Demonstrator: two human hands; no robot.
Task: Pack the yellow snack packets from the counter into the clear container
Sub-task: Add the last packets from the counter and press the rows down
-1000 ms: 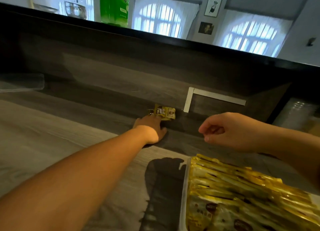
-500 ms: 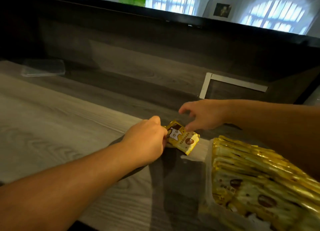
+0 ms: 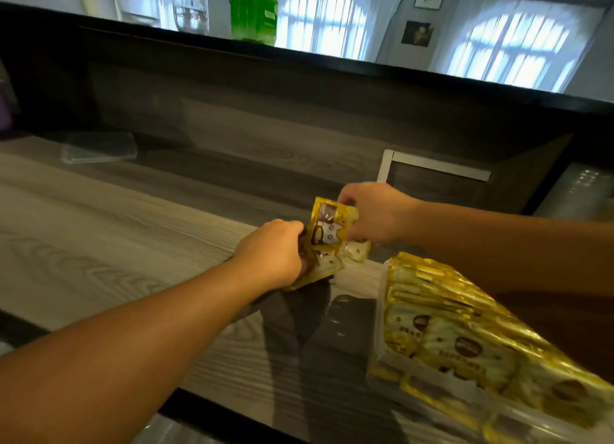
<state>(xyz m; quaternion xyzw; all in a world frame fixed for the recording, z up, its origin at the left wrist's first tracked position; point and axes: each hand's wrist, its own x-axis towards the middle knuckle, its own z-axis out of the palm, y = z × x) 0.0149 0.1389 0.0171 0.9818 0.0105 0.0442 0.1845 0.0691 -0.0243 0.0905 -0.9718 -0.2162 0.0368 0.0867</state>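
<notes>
Left hand [image 3: 272, 254] grips the lower yellow snack packet [image 3: 324, 267], fingers curled round its edge. Right hand [image 3: 375, 212] pinches the upper yellow packet [image 3: 327, 226], held upright just left of the clear container [image 3: 382, 354]. Both packets sit above the grey wood-grain counter [image 3: 99, 231]. Container is packed with yellow packets [image 3: 465, 340]; a clear lid [image 3: 99, 147] lies far left of it.
</notes>
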